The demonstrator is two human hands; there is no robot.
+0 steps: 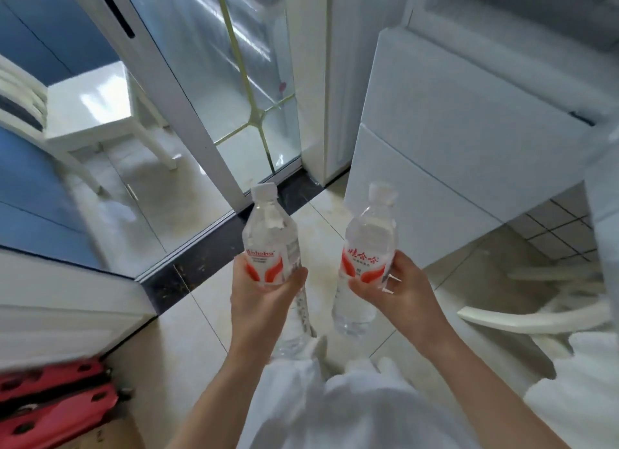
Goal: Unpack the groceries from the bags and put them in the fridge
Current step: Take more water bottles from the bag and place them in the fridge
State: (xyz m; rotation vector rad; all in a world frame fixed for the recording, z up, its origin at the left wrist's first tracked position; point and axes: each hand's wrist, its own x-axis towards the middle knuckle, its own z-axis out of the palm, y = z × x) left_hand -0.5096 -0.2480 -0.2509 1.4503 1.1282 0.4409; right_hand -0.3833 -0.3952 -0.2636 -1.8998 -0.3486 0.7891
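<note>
Left hand (264, 291): gripping one clear plastic water bottle with a red label (269, 244) round its middle.
Right hand (402, 284): pinching another clear plastic water bottle with a red label (366, 247) at the label.
Feel: probably full, heavy, smooth, squashy.
Best hold: likely around the label.

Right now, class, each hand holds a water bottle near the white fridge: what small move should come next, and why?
Probably carry both toward the fridge at right. The left hand grips one bottle, the right hand the other bottle, both capped, neither shelved yet.
</note>
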